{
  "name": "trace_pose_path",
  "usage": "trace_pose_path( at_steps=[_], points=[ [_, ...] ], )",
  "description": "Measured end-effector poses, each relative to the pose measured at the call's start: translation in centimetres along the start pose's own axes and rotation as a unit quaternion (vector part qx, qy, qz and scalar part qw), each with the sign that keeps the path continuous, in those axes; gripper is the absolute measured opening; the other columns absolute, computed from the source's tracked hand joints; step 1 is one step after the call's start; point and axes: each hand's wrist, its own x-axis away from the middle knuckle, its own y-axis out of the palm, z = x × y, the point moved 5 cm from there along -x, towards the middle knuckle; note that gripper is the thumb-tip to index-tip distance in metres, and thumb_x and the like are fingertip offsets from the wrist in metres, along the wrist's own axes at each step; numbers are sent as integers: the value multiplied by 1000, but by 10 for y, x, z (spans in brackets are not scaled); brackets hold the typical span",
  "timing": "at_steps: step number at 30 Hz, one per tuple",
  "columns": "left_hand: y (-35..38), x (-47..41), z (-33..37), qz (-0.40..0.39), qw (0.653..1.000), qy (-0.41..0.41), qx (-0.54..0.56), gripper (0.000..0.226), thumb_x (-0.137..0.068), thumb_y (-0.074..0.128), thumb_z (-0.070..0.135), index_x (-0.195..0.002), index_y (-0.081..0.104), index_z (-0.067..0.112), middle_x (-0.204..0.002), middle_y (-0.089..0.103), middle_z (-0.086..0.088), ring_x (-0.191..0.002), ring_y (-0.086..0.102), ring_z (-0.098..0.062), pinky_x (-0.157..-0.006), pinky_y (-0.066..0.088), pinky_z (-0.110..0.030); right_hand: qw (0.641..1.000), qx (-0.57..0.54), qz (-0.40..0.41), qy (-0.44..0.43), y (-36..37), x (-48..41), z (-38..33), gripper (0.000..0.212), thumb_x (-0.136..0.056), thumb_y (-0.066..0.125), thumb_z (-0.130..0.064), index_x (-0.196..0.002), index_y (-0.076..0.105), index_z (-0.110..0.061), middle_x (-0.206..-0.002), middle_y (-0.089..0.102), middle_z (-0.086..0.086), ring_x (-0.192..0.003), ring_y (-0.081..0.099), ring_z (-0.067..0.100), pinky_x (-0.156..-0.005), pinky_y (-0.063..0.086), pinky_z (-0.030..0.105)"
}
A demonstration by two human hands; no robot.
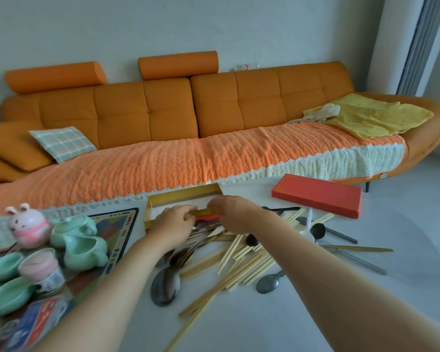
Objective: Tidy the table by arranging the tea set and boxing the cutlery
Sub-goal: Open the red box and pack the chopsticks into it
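"What are your hands doing?"

"My left hand [174,221] and my right hand [233,212] are both gripping a gold piece [203,212] of cutlery. I am holding one end in each hand, with my fingers curling round it. I cannot tell what kind of utensil it is."

"Where are you holding it?"

"Over the near edge of the open box [183,195]. The box is sitting at the far side of the white table [264,326], just in front of the sofa [163,110]."

"And the rest of the cutlery?"

"The chopsticks [239,260] are lying in a loose heap just in front of my hands. A large grey spoon [164,285] is lying beside my left forearm, and a small grey spoon [267,284] is lying beside my right one. A black spoon [318,231] and a gold knife [361,248] are lying further right. The red lid [318,195] is lying flat to the right of the box, apart from it."

"And the tea set?"

"It is sitting to my left on the patterned tray [120,224]. The green teapot [73,228] is touching the green pitcher [85,251], and the green cups [8,295] are crowding the near corner. A pink rabbit toy [27,228] and a pink-lidded jar [40,266] are standing among them."
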Motion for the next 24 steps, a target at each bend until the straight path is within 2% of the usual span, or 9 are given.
trace_pose_path(
  at_steps=[1, 2, 5, 9, 13, 15, 17, 20, 24],
  points=[
    [0, 1, -2, -7, 1000, -9, 17, 37, -99, 43, 35, -133, 54, 43, -125, 61, 6, -79, 61, -14, -67, 46, -30, 1000, 5, 1, 4, 0, 1, -2, 51, -92, 41, -11, -137, 47, -35, -131, 56, 2, -108, 57, 25, -85, 50, 37],
    [-1, 2, -3, -16, 999, -14, 29, 36, -98, 44, 37, -131, 56, 43, -123, 61, 9, -81, 62, -12, -70, 49, -30, 1000, 10, 4, 8, 1, 2, -3, 50, -92, 41, -11, -135, 48, -34, -128, 58, 2, -104, 58, 25, -80, 48, 35],
    [-3, 8, -4, -37, 998, -17, 50, 34, -95, 44, 47, -126, 58, 48, -123, 63, 16, -99, 61, -8, -92, 50, -36, 1000, 10, 22, 18, 2, 9, -6, 45, -91, 41, -13, -127, 53, -36, -116, 62, 2, -95, 58, 23, -71, 43, 31],
    [-5, 24, -3, -62, 997, 2, 47, 36, -98, 44, 44, -131, 57, 43, -128, 60, 15, -106, 60, -9, -93, 47, -32, 999, 20, 24, 19, 3, 24, -10, 45, -91, 38, -12, -124, 54, -38, -107, 61, -2, -92, 57, 20, -72, 42, 31],
    [-11, 47, 1, -18, 997, 52, 57, 38, -101, 44, 34, -139, 52, 34, -145, 47, 12, -135, 40, -12, -110, 33, -33, 999, -4, 33, 7, 3, 41, -12, 49, -94, 40, -14, -133, 51, -40, -133, 52, -6, -110, 55, 20, -91, 47, 35],
    [-19, 61, 9, 58, 992, 99, 43, 33, -101, 47, 27, -132, 57, 31, -135, 50, 13, -131, 38, -8, -107, 32, -28, 998, -16, 59, 6, -1, 49, -10, 47, -94, 41, -14, -131, 53, -40, -135, 48, -7, -110, 56, 21, -92, 49, 38],
    [-23, 73, 20, 106, 985, 135, 33, 24, -98, 52, 24, -117, 65, 31, -120, 55, 15, -120, 43, -9, -100, 37, -26, 996, -7, 85, 9, -7, 58, -6, 43, -92, 43, -11, -120, 60, -38, -123, 53, -7, -103, 57, 20, -88, 51, 38],
    [-15, 84, 39, 51, 986, 154, 25, 16, -95, 57, 31, -104, 70, 31, -107, 57, 13, -109, 48, -10, -91, 44, -31, 996, 36, 78, -8, -8, 73, -7, 42, -88, 46, -7, -110, 67, -36, -112, 59, -10, -102, 59, 16, -87, 52, 36],
    [-2, 95, 54, 28, 979, 184, -84, 35, -90, 55, 57, -110, 69, 31, -109, 57, 10, -106, 46, -12, -89, 42, -31, 990, 118, 51, -55, 10, 85, -16, 36, -91, 56, -15, -116, 68, -38, -117, 62, -10, -108, 55, 16, -94, 45, 34]
  ],
)
